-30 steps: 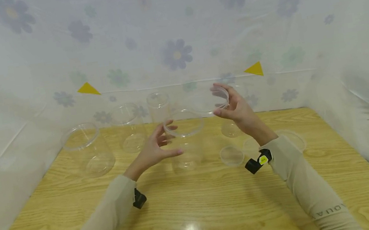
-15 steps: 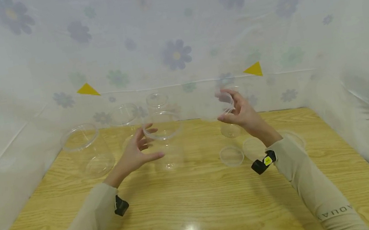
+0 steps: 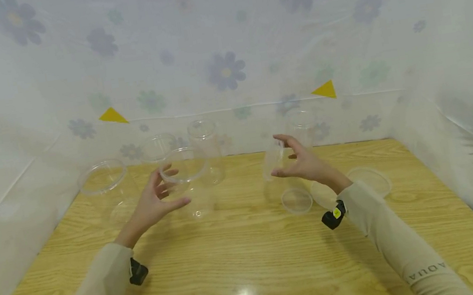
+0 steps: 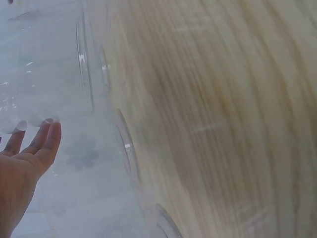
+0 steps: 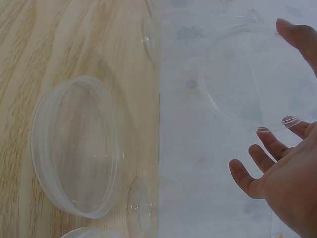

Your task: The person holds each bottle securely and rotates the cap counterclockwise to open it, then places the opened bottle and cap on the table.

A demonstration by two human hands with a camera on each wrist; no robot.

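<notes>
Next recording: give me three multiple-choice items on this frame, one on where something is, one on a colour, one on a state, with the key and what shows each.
1. Where does the small clear lid lie?
A. on the wooden table, near the right hand's wrist
B. on top of the wide clear cup
C. in the left hand

2. What colour are the two triangles on the backdrop?
A. red
B. yellow
C. black

3. What is the right hand doing?
A. lying flat on the table
B. making a fist round nothing
C. holding a clear round lid by its rim in its fingertips

Key: 1 A, the lid sits flat on the wood below that hand. 2 B, both triangles are plainly yellow. 3 C, thumb and fingertips meet the lid's rim in the head and right wrist views.
</notes>
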